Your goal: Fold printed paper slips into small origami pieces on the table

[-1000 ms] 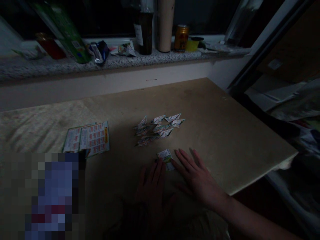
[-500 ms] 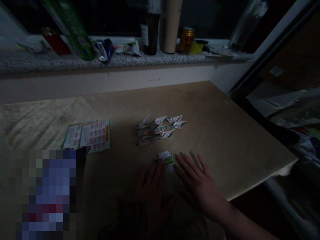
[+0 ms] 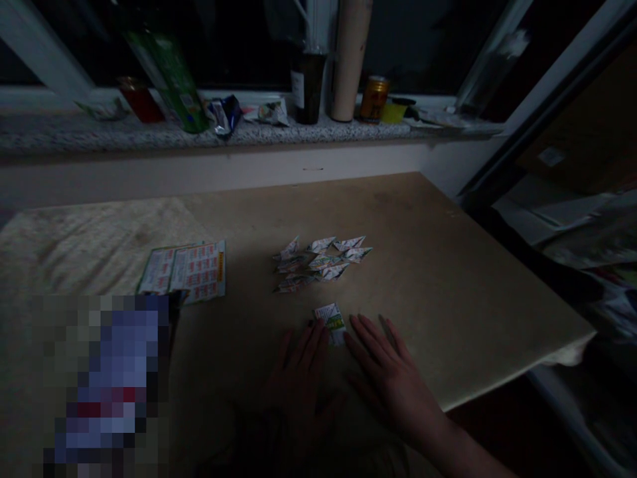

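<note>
Right hand (image 3: 395, 382) is shifted off the small paper (image 3: 335, 322), just beside its right edge; fingers loosely spread, empty. Left hand (image 3: 298, 370) lies flat, fingers nearly straight, tips on the paper, gripping nothing. Sideways drag could skew it; forward push could knock the folded pieces (image 3: 332, 273) beyond

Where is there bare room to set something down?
Bare table shows right of the folded papers and right hand, and between those papers and the wall. Crowding is tightest at the small paper, with the left hand over its edge.
</note>
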`<state>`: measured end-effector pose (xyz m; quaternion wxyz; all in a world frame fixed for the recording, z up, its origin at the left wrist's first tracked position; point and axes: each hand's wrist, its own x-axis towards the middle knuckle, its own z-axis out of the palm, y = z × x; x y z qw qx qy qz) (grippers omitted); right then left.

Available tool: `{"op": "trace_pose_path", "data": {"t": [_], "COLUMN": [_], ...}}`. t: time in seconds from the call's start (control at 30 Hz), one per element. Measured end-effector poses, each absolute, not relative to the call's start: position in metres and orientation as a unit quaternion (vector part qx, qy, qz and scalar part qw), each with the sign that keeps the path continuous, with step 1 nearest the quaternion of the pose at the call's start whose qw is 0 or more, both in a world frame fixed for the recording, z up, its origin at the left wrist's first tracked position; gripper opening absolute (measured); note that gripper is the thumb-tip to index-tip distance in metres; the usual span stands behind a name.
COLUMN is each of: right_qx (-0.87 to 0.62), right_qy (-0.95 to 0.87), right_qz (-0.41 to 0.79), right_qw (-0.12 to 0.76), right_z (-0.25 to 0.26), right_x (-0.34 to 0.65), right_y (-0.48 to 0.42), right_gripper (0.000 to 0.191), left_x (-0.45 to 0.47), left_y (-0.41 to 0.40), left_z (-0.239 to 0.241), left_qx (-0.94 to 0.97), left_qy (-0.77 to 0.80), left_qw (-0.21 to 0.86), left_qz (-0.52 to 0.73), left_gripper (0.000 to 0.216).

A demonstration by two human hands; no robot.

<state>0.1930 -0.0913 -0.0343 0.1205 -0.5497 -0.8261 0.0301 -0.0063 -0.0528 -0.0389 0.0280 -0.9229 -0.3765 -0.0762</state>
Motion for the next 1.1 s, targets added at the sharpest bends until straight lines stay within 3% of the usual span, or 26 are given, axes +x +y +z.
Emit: {"op": "trace_pose_path", "data": {"t": [0.53, 0.73, 0.93, 1.1], "right_qx": [-0.535, -0.556, -0.603, -0.613], "right_qy": [-0.830, -0.785, -0.713, -0.699], "right_qz": [0.085, 0.166, 0.201, 0.177], "right_qw": [0.131, 0.217, 0.296, 0.324], "right_z": [-0.040, -0.032, -0.030, -0.037], "right_x": [0.194, 0.197, 0.194, 0.195], "right_y": [-0.091, -0.086, -0.076, -0.066], "right_gripper": [0.054, 0.046, 0.037, 0.047], "left_x": [0.003, 0.012, 0.013, 0.012], "left_y": [-0.053, -0.063, -0.064, -0.061], "left_z": [-0.030, -0.028, -0.053, -0.049], "left_qx": [-0.894, -0.877, -0.877, -0.882], "left_qy": [-0.431, -0.445, -0.409, -0.392], "left_qw": [-0.060, -0.112, -0.096, -0.073], "left_qz": [-0.106, -0.143, -0.235, -0.252], "left_gripper": [0.057, 0.058, 0.062, 0.063]}}
